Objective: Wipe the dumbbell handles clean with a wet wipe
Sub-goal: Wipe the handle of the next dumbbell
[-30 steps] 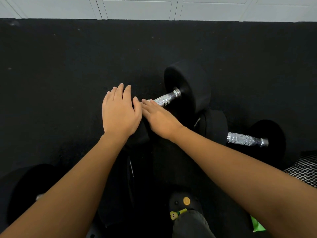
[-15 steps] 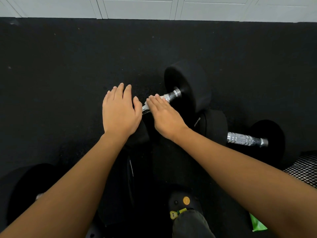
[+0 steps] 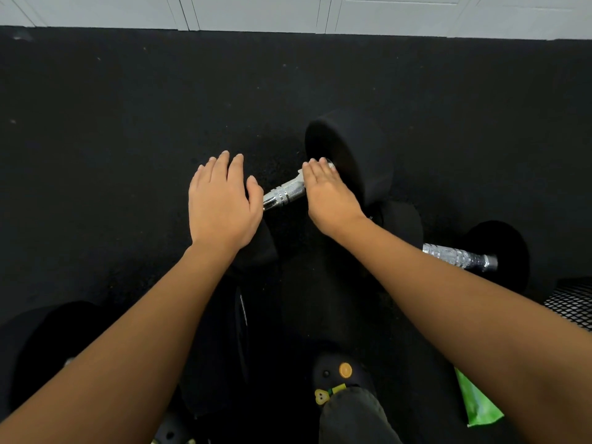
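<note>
A black dumbbell lies on the dark floor with its knurled silver handle (image 3: 284, 193) running from near left to far right. My left hand (image 3: 221, 203) rests flat, fingers extended, on its near weight head, which it mostly hides. My right hand (image 3: 330, 197) covers the far end of the handle, right against the far weight head (image 3: 352, 155). A small white edge of the wet wipe (image 3: 300, 174) shows under its fingers. A second dumbbell's silver handle (image 3: 455, 256) is visible to the right, past my right forearm.
A green wipe packet (image 3: 474, 402) lies by my right arm at the lower right. My dark shoe (image 3: 339, 376) is at the bottom centre. Another black weight (image 3: 48, 341) sits at the lower left, a black mesh item (image 3: 573, 306) at the right edge, and white panels (image 3: 288, 11) at the far side.
My right hand has slid along the handle from its near end up to the far weight head, uncovering the near part. My left hand has stayed put.
</note>
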A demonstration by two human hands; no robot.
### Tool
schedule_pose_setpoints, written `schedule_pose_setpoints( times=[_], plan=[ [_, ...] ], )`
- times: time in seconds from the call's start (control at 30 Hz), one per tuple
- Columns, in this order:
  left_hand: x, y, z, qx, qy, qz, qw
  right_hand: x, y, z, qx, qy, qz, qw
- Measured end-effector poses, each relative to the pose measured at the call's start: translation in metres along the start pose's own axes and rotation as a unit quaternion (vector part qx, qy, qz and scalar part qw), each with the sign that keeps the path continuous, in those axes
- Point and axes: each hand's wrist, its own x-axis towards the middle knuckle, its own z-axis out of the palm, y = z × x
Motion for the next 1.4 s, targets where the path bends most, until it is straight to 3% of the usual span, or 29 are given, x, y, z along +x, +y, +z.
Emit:
schedule_pose_setpoints(
  times=[0.43, 0.57, 0.77, 0.93, 1.0, 1.07, 1.13, 1.23, 1.27, 1.37, 1.4],
  plan=[
    [0.000, 0.000, -0.001, -0.002, -0.011, 0.002, 1.000, -0.003, -0.009, 0.002, 0.011, 0.001, 0.036, 0.999],
    [-0.001, 0.000, -0.003, -0.009, -0.009, 0.001, 1.000, -0.012, -0.015, -0.008, 0.156, -0.013, 0.041, 0.987],
    [0.003, 0.001, -0.006, -0.028, -0.047, -0.011, 0.998, -0.037, -0.015, -0.025, 0.497, 0.013, 0.135, 0.857],
    [0.010, 0.028, -0.023, -0.135, -0.130, 0.052, 0.981, -0.043, -0.003, -0.047, 0.645, -0.003, 0.114, 0.756],
    [0.014, 0.043, -0.030, -0.260, -0.184, 0.026, 0.948, -0.044, 0.004, -0.060, 0.698, 0.009, 0.089, 0.710],
    [0.019, 0.057, -0.036, -0.436, -0.230, -0.058, 0.868, -0.042, 0.009, -0.070, 0.732, 0.022, 0.070, 0.677],
    [0.026, 0.066, -0.034, -0.552, -0.226, -0.125, 0.793, -0.037, 0.016, -0.075, 0.718, 0.037, 0.066, 0.692],
    [0.039, 0.071, -0.025, -0.601, -0.189, -0.166, 0.759, -0.023, 0.032, -0.081, 0.622, 0.102, 0.068, 0.774],
    [0.043, 0.071, -0.020, -0.584, -0.165, -0.169, 0.777, -0.017, 0.039, -0.082, 0.562, 0.143, 0.077, 0.811],
    [0.057, 0.064, 0.001, -0.358, -0.071, -0.103, 0.925, 0.001, 0.059, -0.084, 0.405, 0.231, 0.107, 0.878],
    [0.060, 0.062, 0.007, -0.277, -0.056, -0.066, 0.957, 0.008, 0.063, -0.080, 0.370, 0.236, 0.104, 0.893]
  ],
)
